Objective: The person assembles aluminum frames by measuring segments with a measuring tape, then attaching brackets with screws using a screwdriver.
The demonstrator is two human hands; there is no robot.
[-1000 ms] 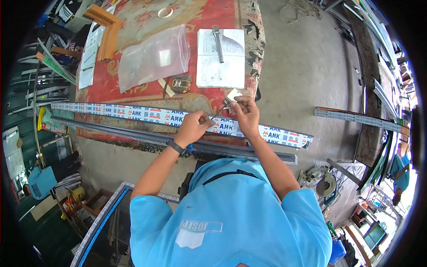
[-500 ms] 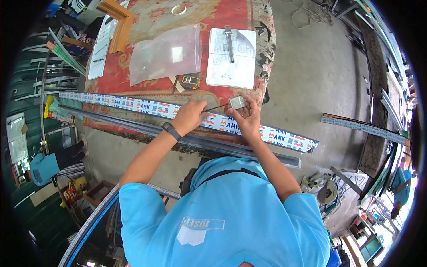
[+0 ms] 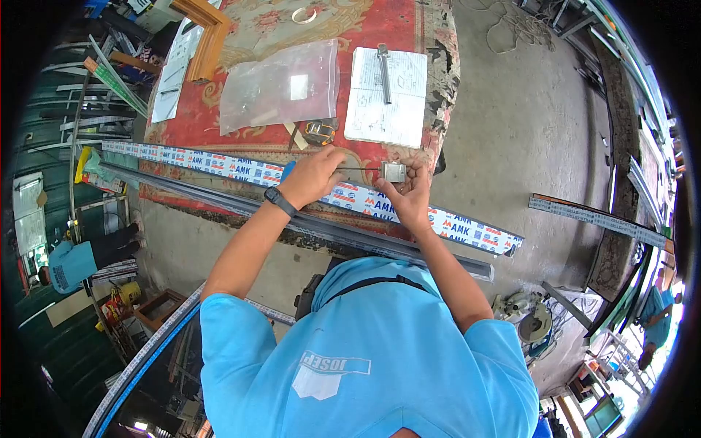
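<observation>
My left hand (image 3: 314, 177), with a dark watch at the wrist, is closed round a blue-handled tool (image 3: 288, 170). The tool's thin dark shaft (image 3: 359, 168) points right and its tip meets a small square metal part (image 3: 393, 172). Fingers and thumb of my right hand (image 3: 412, 196) grip that part at its right side. Both hands are above a long profile (image 3: 219, 166) wrapped in white film printed AMK. Nearer my body lies a dark grey profile (image 3: 343, 235), roughly alongside it.
On the red patterned table cover (image 3: 255, 25) lie a clear plastic bag (image 3: 281, 91), a tape measure (image 3: 320, 131), an open notebook (image 3: 387, 109) and a wooden frame corner (image 3: 208, 40). A circular saw (image 3: 531, 321) stands at the right. People (image 3: 73, 266) are at both sides.
The tool's shaft has gone from slanting to nearly level, and its blue handle now shows. The metal part has turned and shifted slightly right and down. Both hands keep their hold.
</observation>
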